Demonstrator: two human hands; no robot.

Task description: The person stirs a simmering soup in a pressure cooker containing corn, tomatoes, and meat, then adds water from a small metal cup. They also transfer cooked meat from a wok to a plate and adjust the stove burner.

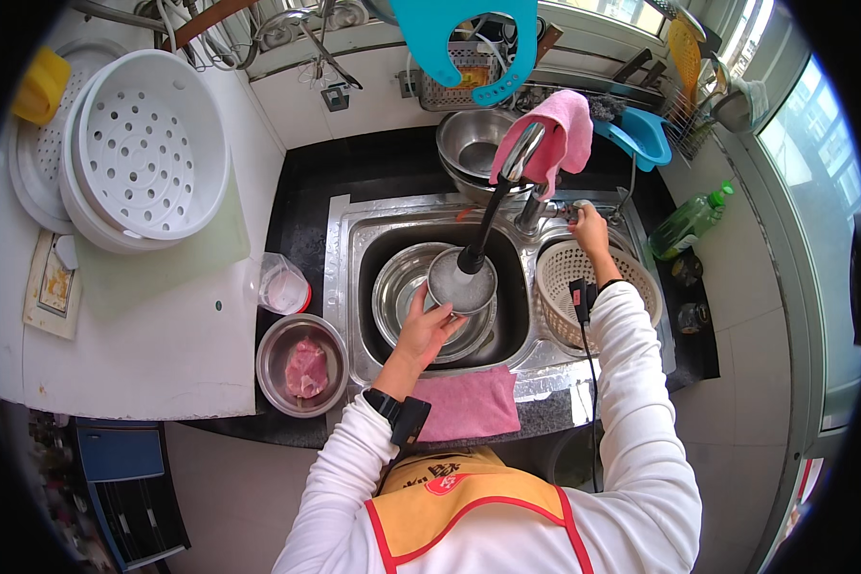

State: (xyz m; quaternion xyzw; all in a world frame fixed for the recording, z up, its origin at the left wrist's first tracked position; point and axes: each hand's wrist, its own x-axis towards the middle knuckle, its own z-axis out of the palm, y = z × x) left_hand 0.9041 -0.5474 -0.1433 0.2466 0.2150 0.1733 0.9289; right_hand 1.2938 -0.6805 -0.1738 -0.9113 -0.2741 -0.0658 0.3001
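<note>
My left hand point(428, 331) holds a small round metal bowl point(463, 293) under the black faucet hose point(482, 237); white, frothy-looking water fills it. Below it, a larger stainless steel basin point(387, 301) sits in the left sink bowl point(515, 316). My right hand point(590, 228) is on the faucet's handle point(561, 209), with the fingertips around it. Under my right forearm, a beige plastic colander point(556, 290) rests in the right sink bowl. A pink cloth point(574, 129) hangs over the chrome faucet point(522, 152). Left of the sink, a steel bowl point(267, 366) holds raw meat point(306, 368).
Steel bowls point(473, 143) stand behind the sink. A green soap bottle point(689, 224) is at the right, a clear jar point(280, 285) at the left. Another pink cloth point(466, 405) lies on the front edge. White perforated baskets point(151, 151) stand on the left counter. A black cable hangs beside my right forearm.
</note>
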